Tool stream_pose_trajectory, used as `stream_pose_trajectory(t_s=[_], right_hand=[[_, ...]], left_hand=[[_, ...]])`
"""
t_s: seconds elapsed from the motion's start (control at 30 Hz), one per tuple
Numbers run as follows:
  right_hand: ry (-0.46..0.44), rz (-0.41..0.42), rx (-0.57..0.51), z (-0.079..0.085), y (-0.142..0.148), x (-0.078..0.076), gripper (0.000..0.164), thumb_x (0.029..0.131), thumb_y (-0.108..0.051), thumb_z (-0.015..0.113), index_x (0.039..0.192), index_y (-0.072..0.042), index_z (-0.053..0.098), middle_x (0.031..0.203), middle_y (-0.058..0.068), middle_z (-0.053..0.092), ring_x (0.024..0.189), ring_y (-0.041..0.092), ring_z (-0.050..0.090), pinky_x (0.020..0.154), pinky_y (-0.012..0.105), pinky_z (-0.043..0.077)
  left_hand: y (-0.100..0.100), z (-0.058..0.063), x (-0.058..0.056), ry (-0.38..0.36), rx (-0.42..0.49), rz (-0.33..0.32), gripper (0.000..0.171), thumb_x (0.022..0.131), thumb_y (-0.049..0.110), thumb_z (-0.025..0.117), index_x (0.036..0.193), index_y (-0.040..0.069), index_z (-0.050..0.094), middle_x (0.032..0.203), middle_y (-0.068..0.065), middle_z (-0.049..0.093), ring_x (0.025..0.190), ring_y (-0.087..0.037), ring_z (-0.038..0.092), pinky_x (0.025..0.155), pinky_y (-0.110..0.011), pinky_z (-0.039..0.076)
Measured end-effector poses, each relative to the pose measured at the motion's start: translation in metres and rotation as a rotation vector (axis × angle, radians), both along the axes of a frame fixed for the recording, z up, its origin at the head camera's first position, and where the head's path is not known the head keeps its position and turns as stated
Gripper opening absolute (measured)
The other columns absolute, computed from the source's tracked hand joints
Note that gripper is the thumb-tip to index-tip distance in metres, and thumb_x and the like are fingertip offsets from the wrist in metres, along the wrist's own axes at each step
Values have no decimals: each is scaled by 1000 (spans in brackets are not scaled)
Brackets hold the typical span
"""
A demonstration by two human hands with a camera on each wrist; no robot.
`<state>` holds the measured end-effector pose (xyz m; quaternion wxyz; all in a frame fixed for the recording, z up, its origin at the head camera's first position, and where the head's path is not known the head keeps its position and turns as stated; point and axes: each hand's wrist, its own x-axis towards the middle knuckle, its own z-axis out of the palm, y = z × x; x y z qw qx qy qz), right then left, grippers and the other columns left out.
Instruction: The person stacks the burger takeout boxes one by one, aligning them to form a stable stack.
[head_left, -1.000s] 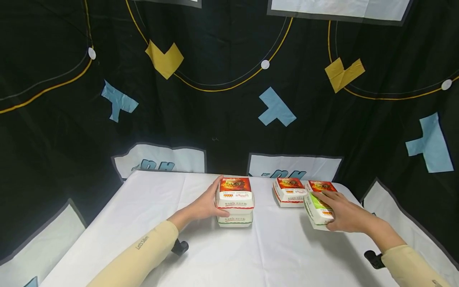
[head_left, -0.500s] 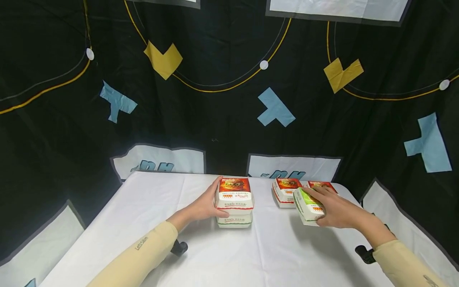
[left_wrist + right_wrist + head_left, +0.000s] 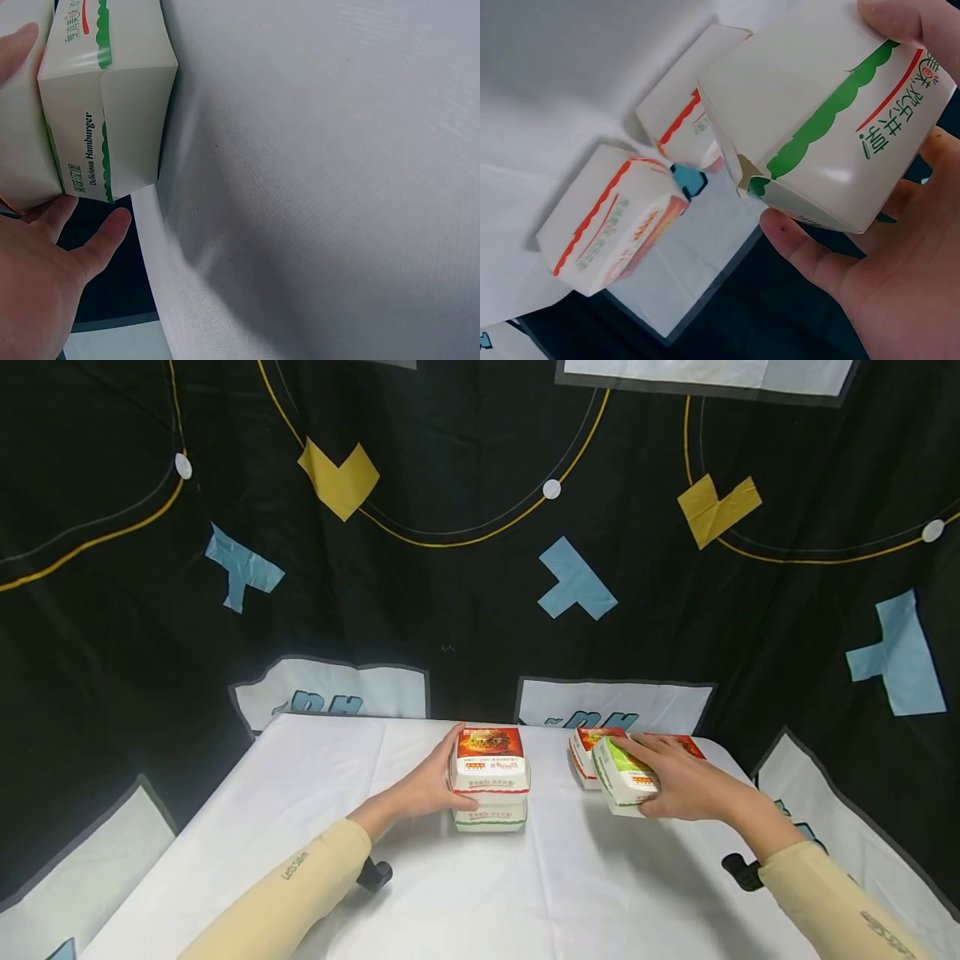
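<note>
My left hand (image 3: 431, 783) grips a red-topped hamburger box (image 3: 491, 768) at its left side, thumb at the front. That box sits squarely on a green-trimmed hamburger box (image 3: 491, 817), whose side (image 3: 79, 142) shows in the left wrist view. Over on the right, my right hand (image 3: 686, 783) holds a green-topped hamburger box (image 3: 621, 781) between thumb and fingers. In the right wrist view this box (image 3: 810, 97) is tilted, its green scalloped edge showing and a front corner slightly gaping. It hangs above the table, partly covering two red-topped boxes behind it.
A red-trimmed hamburger box (image 3: 581, 760) stands near the table's back edge, with another red-topped box (image 3: 692, 745) mostly hidden behind my right hand. A white cloth covers the table (image 3: 480, 893). Behind it hangs a black curtain (image 3: 450, 610) with taped shapes.
My right hand has carried the green-topped box leftward and slightly up, now overlapping the left red-topped box behind. My left hand and its stack stay in place.
</note>
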<state>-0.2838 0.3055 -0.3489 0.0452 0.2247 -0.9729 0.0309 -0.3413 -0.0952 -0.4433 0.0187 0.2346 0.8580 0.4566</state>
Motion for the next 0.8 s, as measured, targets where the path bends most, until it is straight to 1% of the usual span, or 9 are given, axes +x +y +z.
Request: stream_pose_trajectory(t_s=[0.2,0.37,0.47,0.57,0.6,0.73,0.8], right_hand=[[24,39,-5,6,-12,-2,95,65,-38,73,145,-39,21,143,0,34,125,28,31,81,47,46],[58,80,6,11,-21,-6,93,65,-37,71,145,-37,24,142,-4,35,125,26,32,83,46,45],[55,79,13,13,-26,-9,91,66,-38,71,144,-38,24,141,-5,36,123,25,33,82,44,45],[41,58,16,15,-33,-10,91,66,-40,71,144,-41,24,141,-4,36,121,24,34,81,43,46],[36,48,17,16,-35,-10,91,66,-41,71,143,-42,24,141,-3,36,121,24,34,82,44,46],[33,32,40,19,-42,-10,91,66,-43,70,143,-43,22,144,-1,34,123,25,33,82,47,46],[31,31,41,21,-45,-10,91,66,-43,70,143,-44,22,144,-2,33,124,25,32,81,47,46]], left_hand=[[-1,-1,-1,-9,-2,-3,126,54,52,84,146,35,0,143,12,25,131,-11,26,106,-50,27],[-1,-2,-2,4,5,-17,126,54,52,84,146,36,-1,145,10,24,132,-13,26,107,-52,26],[-1,-2,-3,13,15,-23,125,55,49,85,145,38,-1,146,8,24,132,-14,25,107,-52,25],[0,0,-1,8,24,-18,124,56,44,86,144,40,0,145,8,24,132,-14,26,107,-52,25],[0,2,0,3,29,-14,123,57,41,87,144,41,0,145,8,25,132,-14,26,107,-52,25],[2,16,12,-20,53,-17,122,59,31,87,147,33,3,146,3,26,133,-18,26,108,-53,23],[3,24,19,-34,47,-20,121,61,28,87,148,28,3,146,1,25,133,-20,26,108,-52,23]])
